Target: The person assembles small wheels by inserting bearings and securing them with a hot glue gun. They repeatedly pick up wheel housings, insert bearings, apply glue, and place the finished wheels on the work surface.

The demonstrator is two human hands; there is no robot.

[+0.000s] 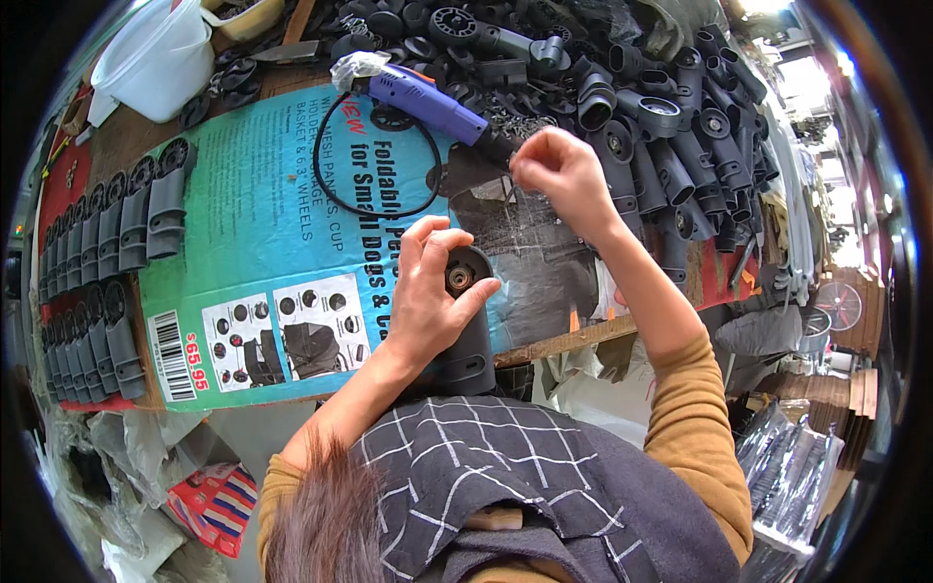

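Observation:
My left hand [428, 291] is closed around a dark grey plastic joint piece [468, 355], holding it at the table's near edge. The piece's round end faces up, and a brass-coloured ring or coil sits in its hollow, between my thumb and fingers. My right hand [566, 180] is raised to the right and farther away, its fingertips pinched together. Whatever they hold, if anything, is too small to make out. Just left of those fingertips lies a purple power screwdriver [428, 102], with clear plastic wrapped about its far end and a black cord [434, 199] looping beside it.
A printed cardboard sheet [262, 214] covers much of the table. Similar grey pieces stand in two rows [119, 228] at the left. Loose black parts [671, 146] are heaped at the back and right. A white bucket [155, 58] stands back left.

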